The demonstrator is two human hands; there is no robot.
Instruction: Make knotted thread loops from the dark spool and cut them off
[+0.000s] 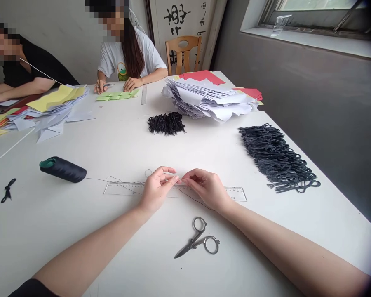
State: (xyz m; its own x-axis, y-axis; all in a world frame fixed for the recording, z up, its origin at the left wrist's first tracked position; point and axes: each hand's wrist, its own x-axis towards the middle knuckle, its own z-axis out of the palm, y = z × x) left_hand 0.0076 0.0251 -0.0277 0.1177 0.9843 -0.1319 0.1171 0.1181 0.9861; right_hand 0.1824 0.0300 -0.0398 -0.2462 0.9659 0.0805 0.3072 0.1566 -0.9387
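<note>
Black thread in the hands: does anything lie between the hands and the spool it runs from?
Only a clear ruler, lying flat under the black thread where it runs from the left hand toward the black spool. The thread appears to pass loosely over the ruler; nothing else visible lies between them.

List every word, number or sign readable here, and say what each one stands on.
Black brush characters on the wall hanging: too stylised to quote with confidence.
Scale numbers on the clear ruler: too small and blurred to read.
Small print near the ruler's right end: too blurred to read.
Nothing else shows readable text.
</note>
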